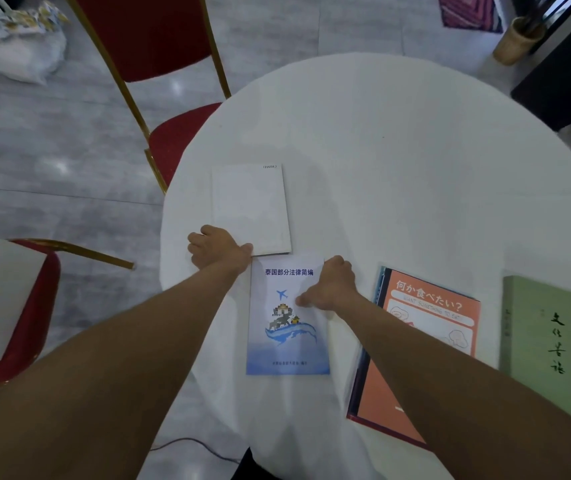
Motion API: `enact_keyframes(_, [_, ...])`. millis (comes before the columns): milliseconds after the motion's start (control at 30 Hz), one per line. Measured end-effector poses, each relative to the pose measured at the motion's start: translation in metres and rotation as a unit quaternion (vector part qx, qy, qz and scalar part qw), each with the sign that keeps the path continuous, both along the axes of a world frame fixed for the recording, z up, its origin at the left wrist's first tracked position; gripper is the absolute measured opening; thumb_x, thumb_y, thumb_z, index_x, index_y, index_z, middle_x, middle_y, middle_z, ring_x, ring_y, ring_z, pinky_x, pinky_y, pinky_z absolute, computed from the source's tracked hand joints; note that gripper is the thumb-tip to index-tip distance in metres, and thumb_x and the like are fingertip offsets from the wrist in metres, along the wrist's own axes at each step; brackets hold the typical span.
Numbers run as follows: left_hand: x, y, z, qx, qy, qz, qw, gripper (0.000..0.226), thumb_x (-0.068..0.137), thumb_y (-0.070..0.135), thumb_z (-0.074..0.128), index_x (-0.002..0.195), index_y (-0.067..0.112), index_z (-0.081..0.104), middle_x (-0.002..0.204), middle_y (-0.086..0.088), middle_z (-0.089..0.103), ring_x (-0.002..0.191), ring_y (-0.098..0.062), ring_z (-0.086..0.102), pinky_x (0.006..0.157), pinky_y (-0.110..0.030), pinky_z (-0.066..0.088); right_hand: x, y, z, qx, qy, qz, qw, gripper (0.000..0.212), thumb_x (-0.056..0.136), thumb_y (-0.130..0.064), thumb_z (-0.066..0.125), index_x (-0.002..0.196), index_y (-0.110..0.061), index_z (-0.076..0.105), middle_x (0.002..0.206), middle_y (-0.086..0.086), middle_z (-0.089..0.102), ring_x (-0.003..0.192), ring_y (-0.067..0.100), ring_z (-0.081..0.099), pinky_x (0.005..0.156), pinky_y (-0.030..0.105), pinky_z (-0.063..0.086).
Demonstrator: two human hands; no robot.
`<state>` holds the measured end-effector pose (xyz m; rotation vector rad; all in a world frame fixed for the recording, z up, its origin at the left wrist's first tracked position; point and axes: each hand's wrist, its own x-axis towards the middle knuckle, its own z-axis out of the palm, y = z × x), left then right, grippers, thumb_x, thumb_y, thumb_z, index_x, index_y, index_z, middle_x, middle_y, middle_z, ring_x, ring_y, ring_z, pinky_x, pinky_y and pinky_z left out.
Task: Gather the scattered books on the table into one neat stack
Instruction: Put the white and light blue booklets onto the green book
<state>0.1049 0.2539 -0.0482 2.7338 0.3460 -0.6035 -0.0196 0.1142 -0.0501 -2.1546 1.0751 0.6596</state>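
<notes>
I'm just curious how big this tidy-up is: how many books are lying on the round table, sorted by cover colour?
White: 1, the white book under the left hand
Blue and white: 1, the blue booklet under the right hand
Orange: 1, the orange book
Green: 1, the green book
Total: 4 books, none stacked yet.

Grey tile floor (pixel 52 174) w/ glare, two red gold-framed chairs (pixel 159 39), wicker basket (pixel 516 41)
</notes>
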Motion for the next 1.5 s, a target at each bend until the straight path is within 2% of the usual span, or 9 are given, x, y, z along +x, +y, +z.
enact_keyframes(233, [0.009,0.005,0.003,-0.036,0.061,0.036,0.997,0.098,0.069,0.044,0.085,0.138,0.0,0.032,0.141,-0.021,0.039,0.13,-0.036,0.042,0.105,-0.043,0.039,0.003,0.004,0.004,0.0,0.016,-0.007,1.0,0.105,0.055,-0.032,0.097,0.135,0.0,0.037,0.132,0.013,0.049,0.121,0.03,0.056,0.09,0.033,0.05])
enact_keyframes(333, [0.008,0.008,0.005,-0.107,0.08,0.059,0.989,0.094,0.071,0.036,0.086,0.139,-0.001,0.031,0.143,-0.021,0.034,0.128,-0.037,0.045,0.102,-0.042,0.043,0.002,0.005,0.004,0.014,0.027,0.007,1.0,0.082,0.061,-0.034,0.094,0.124,-0.005,0.051,0.127,0.014,0.052,0.115,0.03,0.058,0.089,0.034,0.053])
enact_keyframes(500, [0.0,0.015,0.006,-0.234,0.042,0.077,0.968,0.081,0.079,0.02,0.081,0.136,0.002,0.027,0.14,-0.019,0.043,0.125,-0.036,0.049,0.096,-0.036,0.045,-0.005,0.001,0.006,0.035,0.004,0.023,0.999,0.055,0.067,-0.031,0.088,0.106,-0.012,0.054,0.116,0.008,0.06,0.099,0.024,0.06,0.079,0.032,0.052])
enact_keyframes(667, [0.002,0.02,0.024,-0.306,-0.009,0.076,0.949,0.064,0.089,0.018,0.069,0.134,0.007,0.025,0.135,-0.015,0.05,0.107,-0.024,0.051,0.086,-0.029,0.04,-0.015,-0.015,0.016,0.148,-0.075,-0.053,0.985,0.045,0.081,-0.015,0.078,0.117,-0.013,0.052,0.118,0.009,0.062,0.106,0.026,0.061,0.075,0.033,0.05])
enact_keyframes(833, [0.003,0.014,0.051,-0.353,-0.054,0.054,0.932,0.056,0.09,0.015,0.064,0.133,0.011,0.028,0.126,-0.011,0.055,0.101,-0.024,0.055,0.086,-0.034,0.049,-0.017,-0.033,0.043,0.173,-0.177,-0.091,0.965,0.043,0.084,-0.005,0.069,0.123,-0.015,0.054,0.118,0.011,0.068,0.106,0.029,0.067,0.095,0.047,0.055])
enact_keyframes(1100, [-0.014,-0.04,0.104,-0.388,-0.114,-0.028,0.914,0.058,0.094,0.017,0.057,0.143,0.017,0.025,0.137,-0.012,0.053,0.116,-0.031,0.058,0.099,-0.05,0.051,-0.059,-0.09,0.096,0.188,-0.302,-0.15,0.922,0.026,0.091,0.011,0.061,0.115,0.001,0.057,0.096,0.016,0.07,0.071,0.017,0.068,0.062,0.025,0.059])
enact_keyframes(1333, [-0.056,-0.116,0.127,-0.403,-0.074,-0.137,0.902,0.05,0.098,0.019,0.051,0.141,0.017,0.026,0.132,-0.014,0.053,0.111,-0.035,0.058,0.089,-0.053,0.056,-0.127,-0.16,0.119,0.117,-0.365,-0.25,0.889,0.028,0.093,0.005,0.062,0.113,-0.012,0.052,0.099,0.006,0.065,0.08,0.014,0.064,0.06,0.011,0.052])
enact_keyframes(1433, [-0.083,-0.153,0.126,-0.414,-0.048,-0.189,0.889,0.043,0.1,0.019,0.047,0.139,0.017,0.029,0.128,-0.011,0.054,0.104,-0.03,0.06,0.08,-0.048,0.06,-0.162,-0.193,0.119,0.095,-0.368,-0.299,0.876,0.03,0.091,0.003,0.063,0.119,-0.005,0.056,0.109,0.012,0.069,0.095,0.027,0.068,0.081,0.033,0.057])
enact_keyframes(1500, [-0.106,-0.178,0.123,-0.421,-0.021,-0.214,0.881,0.04,0.101,0.02,0.045,0.138,0.017,0.03,0.122,-0.008,0.054,0.098,-0.027,0.061,0.071,-0.042,0.062,-0.19,-0.215,0.119,0.07,-0.36,-0.336,0.868,0.031,0.089,-0.001,0.065,0.119,-0.007,0.058,0.107,0.012,0.069,0.09,0.024,0.067,0.078,0.033,0.054])
